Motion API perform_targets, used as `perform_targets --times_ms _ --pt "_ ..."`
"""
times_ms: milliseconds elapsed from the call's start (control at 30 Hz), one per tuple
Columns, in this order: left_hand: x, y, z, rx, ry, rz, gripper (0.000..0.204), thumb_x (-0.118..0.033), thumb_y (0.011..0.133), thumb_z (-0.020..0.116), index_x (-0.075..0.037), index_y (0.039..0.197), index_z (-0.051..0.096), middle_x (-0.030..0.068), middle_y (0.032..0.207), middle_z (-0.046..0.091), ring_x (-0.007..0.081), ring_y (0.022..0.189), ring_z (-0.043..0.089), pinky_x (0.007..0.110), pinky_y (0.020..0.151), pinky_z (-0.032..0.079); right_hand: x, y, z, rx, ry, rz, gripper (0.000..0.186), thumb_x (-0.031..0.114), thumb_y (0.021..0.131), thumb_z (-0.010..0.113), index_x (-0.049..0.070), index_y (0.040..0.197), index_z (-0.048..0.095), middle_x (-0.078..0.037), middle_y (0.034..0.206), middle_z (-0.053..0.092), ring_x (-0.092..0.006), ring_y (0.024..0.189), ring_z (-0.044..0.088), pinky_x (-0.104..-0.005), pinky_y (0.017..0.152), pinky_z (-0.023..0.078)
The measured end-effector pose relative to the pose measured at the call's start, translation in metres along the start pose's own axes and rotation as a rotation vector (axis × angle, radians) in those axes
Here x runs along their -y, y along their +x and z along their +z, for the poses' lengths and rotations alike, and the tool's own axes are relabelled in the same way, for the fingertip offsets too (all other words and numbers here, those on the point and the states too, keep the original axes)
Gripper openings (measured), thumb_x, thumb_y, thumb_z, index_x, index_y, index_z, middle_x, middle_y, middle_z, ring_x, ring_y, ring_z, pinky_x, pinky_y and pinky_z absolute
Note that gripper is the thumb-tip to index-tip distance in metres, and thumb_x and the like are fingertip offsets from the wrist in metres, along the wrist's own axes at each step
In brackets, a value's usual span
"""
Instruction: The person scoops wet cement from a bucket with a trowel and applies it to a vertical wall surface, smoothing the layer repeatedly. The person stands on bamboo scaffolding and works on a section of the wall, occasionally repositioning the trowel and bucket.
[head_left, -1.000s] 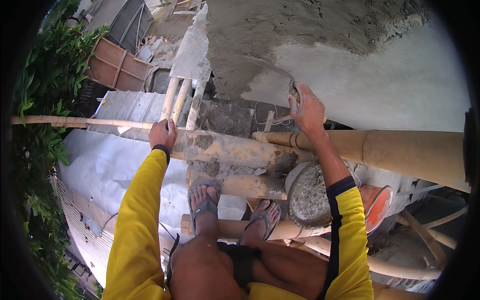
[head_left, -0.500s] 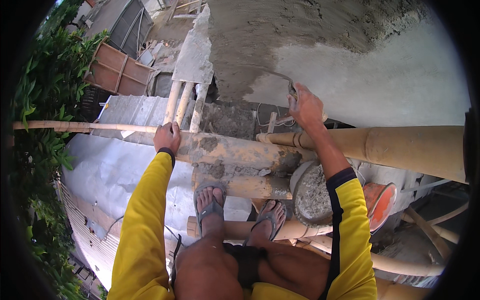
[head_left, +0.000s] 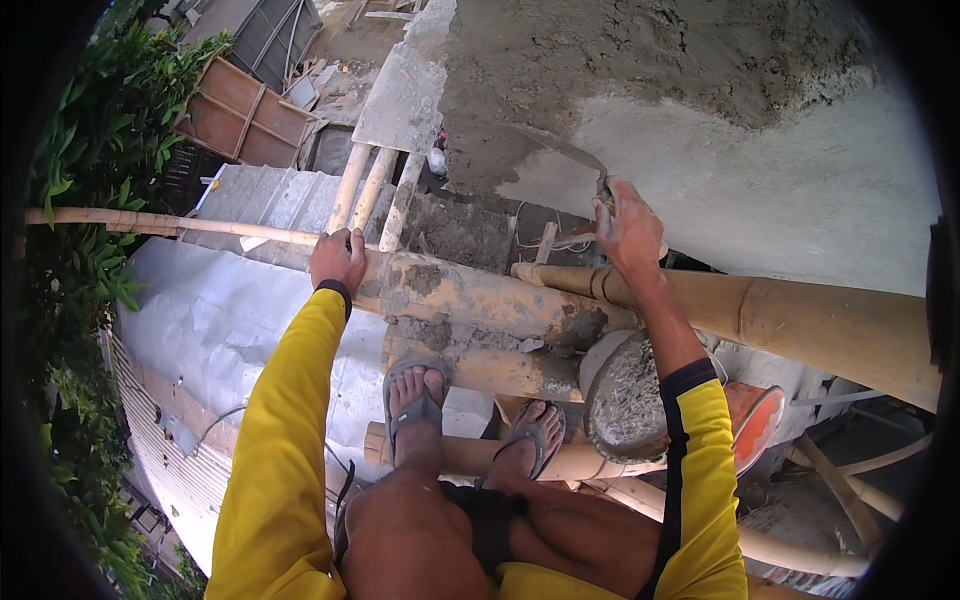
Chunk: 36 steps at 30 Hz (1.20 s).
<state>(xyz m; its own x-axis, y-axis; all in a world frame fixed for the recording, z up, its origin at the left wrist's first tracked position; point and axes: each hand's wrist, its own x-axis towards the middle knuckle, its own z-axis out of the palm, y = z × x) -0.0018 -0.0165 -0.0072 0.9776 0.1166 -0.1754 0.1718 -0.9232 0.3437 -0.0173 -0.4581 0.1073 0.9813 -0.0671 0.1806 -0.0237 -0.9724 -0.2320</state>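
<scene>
My left hand point(head_left: 338, 258) grips the bamboo point(head_left: 285, 236) where a thin horizontal pole meets a thicker, mortar-splattered one point(head_left: 460, 290). My right hand point(head_left: 628, 226) is closed around the handle of a trowel point(head_left: 560, 146), whose blade lies against the wet grey plaster point(head_left: 500, 80) on the wall, beside a paler, smoother patch point(head_left: 760, 180). Below my right forearm stands a mortar-crusted bucket point(head_left: 622, 400) with grey mix in it, and beside it an orange bucket point(head_left: 752, 425), partly hidden by my sleeve. My feet in grey sandals rest on bamboo below.
Thick bamboo point(head_left: 800, 330) runs along the right; crossed poles point(head_left: 840, 480) lie lower right. Sheet-metal roofing point(head_left: 200, 310) is below on the left, beside dense foliage point(head_left: 90, 170). A mortar-stained board point(head_left: 400, 90) sits atop bamboo poles, near wooden panels point(head_left: 245, 115).
The view has shifted slightly. My right hand and the trowel sit a little further right in the picture, still at the wall; my left hand keeps its grip on the bamboo.
</scene>
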Motion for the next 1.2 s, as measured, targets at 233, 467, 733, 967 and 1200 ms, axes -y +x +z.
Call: perform_targets --times_ms 233,467,733,967,1200 --pt "0.0 0.0 0.0 -0.003 0.011 0.011 0.045 -0.041 0.103 0.048 -0.003 0.092 0.071 0.0245 0.092 0.068 0.0436 0.093 0.064 0.054 0.085 0.05 0.002 0.0 0.004 0.031 -0.06 0.026 0.039 0.023 0.093 0.066 0.004 0.127 0.061 -0.017 0.114 0.067 -0.0377 0.097 0.07 -0.048 0.082 0.056" --pt "0.001 0.001 0.0 0.006 0.019 0.0 0.045 -0.043 0.101 0.049 -0.004 0.093 0.072 0.0246 0.095 0.068 0.0437 0.094 0.066 0.054 0.085 0.053 0.0 -0.003 -0.002 0.021 -0.106 0.015 0.041 0.023 0.093 0.065 0.004 0.13 0.06 -0.016 0.116 0.067 -0.0384 0.097 0.07 -0.0479 0.082 0.056" --pt "0.001 0.001 0.001 0.006 0.02 0.002 0.047 -0.043 0.102 0.048 -0.004 0.094 0.072 0.0254 0.096 0.068 0.0439 0.093 0.066 0.054 0.085 0.053 0.005 0.001 -0.011 0.049 -0.112 -0.009 0.039 0.02 0.092 0.066 0.005 0.127 0.061 -0.017 0.112 0.067 -0.0394 0.095 0.069 -0.0479 0.08 0.056" --pt "0.002 0.001 0.001 0.0 0.015 0.015 0.047 -0.043 0.102 0.048 -0.004 0.094 0.072 0.0255 0.096 0.068 0.0437 0.094 0.066 0.053 0.086 0.053 0.006 -0.003 -0.012 0.066 -0.087 -0.005 0.039 0.02 0.092 0.066 0.005 0.128 0.06 -0.018 0.111 0.067 -0.0396 0.095 0.07 -0.0494 0.08 0.056" --pt "0.001 0.001 0.0 0.011 -0.006 0.003 0.045 -0.042 0.102 0.049 -0.004 0.093 0.072 0.0257 0.095 0.067 0.0442 0.094 0.066 0.054 0.086 0.052 0.01 0.02 0.002 0.218 -0.102 0.038 0.046 0.03 0.095 0.066 0.003 0.131 0.061 -0.018 0.122 0.069 -0.039 0.104 0.069 -0.0473 0.089 0.056"
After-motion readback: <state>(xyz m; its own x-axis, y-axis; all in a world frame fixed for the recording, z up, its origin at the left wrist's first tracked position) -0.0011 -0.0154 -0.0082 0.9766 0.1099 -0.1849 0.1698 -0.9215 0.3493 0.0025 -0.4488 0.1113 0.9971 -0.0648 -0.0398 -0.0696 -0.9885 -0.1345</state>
